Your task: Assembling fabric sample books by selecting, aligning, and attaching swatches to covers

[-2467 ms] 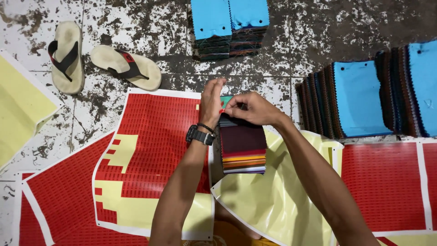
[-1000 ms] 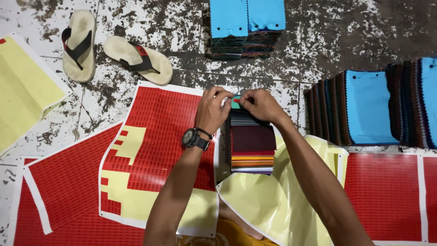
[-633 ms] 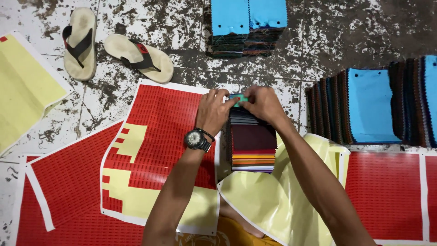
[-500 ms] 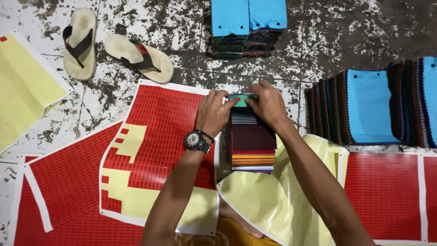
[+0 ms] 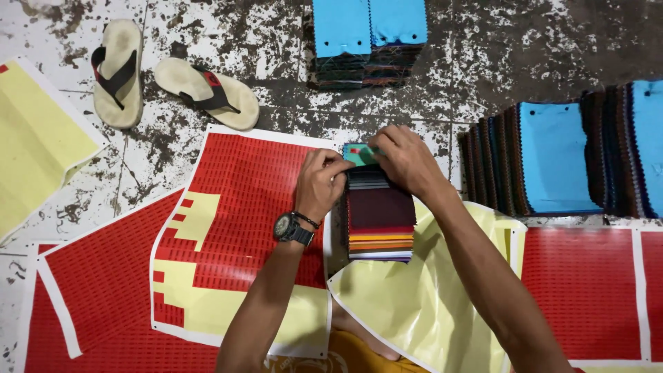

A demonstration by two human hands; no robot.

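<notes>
Fingers of the left hand and those of the right hand are pressed together, pinching the small teal card at the top edge of the fanned stack of fabric swatches in maroon, orange and dark tones. The stack lies on the floor between the forearms, partly on a red gridded sticker sheet with peeled yellow patches.

Progress, as judged: the swatches appear gathered and aligned; the card seems not yet fixed, so the top edge remains to be finished. The red sheet is only partly peeled.

Surroundings: a glossy yellow backing sheet curls up against the stack's lower edge. Finished-looking swatch bundles with blue covers stand to the right and ahead. A pair of beige sandals lies well apart. Nothing blocks the hands.
</notes>
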